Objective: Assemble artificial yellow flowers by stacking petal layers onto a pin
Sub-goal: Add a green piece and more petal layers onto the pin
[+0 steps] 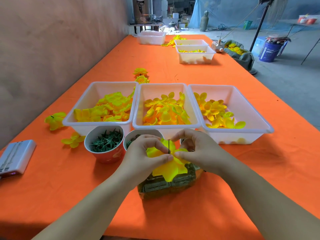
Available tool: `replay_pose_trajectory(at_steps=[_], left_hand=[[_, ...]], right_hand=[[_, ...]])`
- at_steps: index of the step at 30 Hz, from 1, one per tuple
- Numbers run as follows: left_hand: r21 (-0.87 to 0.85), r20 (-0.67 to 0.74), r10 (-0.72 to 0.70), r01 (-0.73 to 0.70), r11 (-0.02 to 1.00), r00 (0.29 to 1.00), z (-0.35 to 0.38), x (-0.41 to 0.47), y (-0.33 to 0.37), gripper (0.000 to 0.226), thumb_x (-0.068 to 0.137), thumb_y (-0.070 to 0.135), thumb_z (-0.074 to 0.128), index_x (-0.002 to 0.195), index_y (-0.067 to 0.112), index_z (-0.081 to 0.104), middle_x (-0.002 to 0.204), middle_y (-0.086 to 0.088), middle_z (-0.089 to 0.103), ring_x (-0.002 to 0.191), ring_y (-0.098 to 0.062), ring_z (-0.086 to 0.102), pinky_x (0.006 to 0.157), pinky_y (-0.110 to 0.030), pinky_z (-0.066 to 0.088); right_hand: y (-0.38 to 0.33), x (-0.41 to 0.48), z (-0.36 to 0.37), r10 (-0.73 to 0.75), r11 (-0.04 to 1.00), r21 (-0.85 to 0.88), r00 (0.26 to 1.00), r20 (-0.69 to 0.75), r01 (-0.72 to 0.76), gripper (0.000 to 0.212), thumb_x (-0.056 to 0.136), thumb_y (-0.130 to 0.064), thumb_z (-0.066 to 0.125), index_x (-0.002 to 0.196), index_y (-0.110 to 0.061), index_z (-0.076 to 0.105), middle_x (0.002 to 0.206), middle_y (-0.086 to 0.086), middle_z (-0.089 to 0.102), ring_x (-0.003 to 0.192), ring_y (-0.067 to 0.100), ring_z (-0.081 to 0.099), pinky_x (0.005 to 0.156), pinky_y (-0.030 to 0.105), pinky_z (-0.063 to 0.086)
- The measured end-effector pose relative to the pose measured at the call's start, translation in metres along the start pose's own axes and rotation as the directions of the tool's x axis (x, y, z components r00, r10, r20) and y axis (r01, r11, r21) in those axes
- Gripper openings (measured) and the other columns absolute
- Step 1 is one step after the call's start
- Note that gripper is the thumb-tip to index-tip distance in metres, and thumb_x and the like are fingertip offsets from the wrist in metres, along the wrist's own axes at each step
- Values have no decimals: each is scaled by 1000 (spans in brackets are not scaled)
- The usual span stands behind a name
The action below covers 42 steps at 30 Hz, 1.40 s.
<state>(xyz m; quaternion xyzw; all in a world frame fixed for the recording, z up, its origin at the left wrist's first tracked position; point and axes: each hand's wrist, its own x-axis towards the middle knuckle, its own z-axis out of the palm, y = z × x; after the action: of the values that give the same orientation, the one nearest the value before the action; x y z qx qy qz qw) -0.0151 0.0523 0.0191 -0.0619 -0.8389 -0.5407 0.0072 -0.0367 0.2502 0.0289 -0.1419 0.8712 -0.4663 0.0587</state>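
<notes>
At lower centre, the left hand (pixel 145 153) and right hand (pixel 195 149) meet, fingers curled, each grip pinching the yellow petal layer (pixel 166 168) around the upright pin (pixel 168 146).

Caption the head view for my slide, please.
The left hand and right hand pinch yellow petal layers around an upright pin over an orange table.

left hand (pixel 147 153) pinching, right hand (pixel 195 149) pinching

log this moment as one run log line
step: petal stacking | left hand: pinches petal layer | right hand: pinches same layer | pin: upright through layer, tip exposed | block: beneath flower
</notes>
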Motion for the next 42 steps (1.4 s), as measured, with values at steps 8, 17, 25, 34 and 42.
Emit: replay_pose_trajectory(at_steps=[8, 17, 25, 34, 42], left_hand=[[-39, -36, 22, -23, 999, 999, 4, -5, -4, 16, 72, 29, 88, 75, 36, 74, 116, 19, 61, 114, 13, 50, 95, -27, 41], [-17, -27, 19, -19, 1000, 999, 1, -9, -7, 27, 64, 24, 93, 79, 37, 75, 119, 21, 59, 112, 15, 50, 92, -18, 39], [5, 57, -14, 14, 1000, 998, -4, -3, -3, 35, 67, 20, 90, 93, 32, 69, 103, 15, 65, 96, 6, 57, 83, -26, 46], [159, -78, 38, -26, 987, 996, -66, 24, 2, 19, 75, 13, 85, 85, 25, 74, 84, 7, 75, 77, -4, 71, 65, -14, 52], [843, 115, -149, -18, 537, 982, -127, 78, -43, 24, 72, 13, 81, 80, 33, 72, 76, 14, 59, 81, -15, 61, 66, -28, 50]], right_hand=[[-17, -15, 13, -305, 951, -112, 928, -215, 287, 14, 74, -27, 81, 73, -36, 71, 73, -18, 67, 75, 6, 62, 63, 13, 42], [-2, -4, 9, -343, 939, -59, 932, -113, 338, 11, 72, -29, 81, 80, -34, 74, 79, -11, 63, 83, 15, 63, 73, 30, 49], [-1, -3, 13, -480, 863, -229, 872, -95, 450, 12, 76, -29, 80, 85, -34, 73, 73, -18, 63, 80, 10, 60, 73, 31, 47], [-1, 3, 4, -313, 948, -41, 949, 51, 315, 13, 78, -19, 80, 84, -30, 80, 73, -14, 67, 79, 10, 64, 72, 25, 51], [-3, 4, 3, -306, 951, -32, 950, 68, 309, 14, 79, -19, 80, 85, -32, 80, 73, -11, 67, 78, 13, 64, 72, 31, 50]])
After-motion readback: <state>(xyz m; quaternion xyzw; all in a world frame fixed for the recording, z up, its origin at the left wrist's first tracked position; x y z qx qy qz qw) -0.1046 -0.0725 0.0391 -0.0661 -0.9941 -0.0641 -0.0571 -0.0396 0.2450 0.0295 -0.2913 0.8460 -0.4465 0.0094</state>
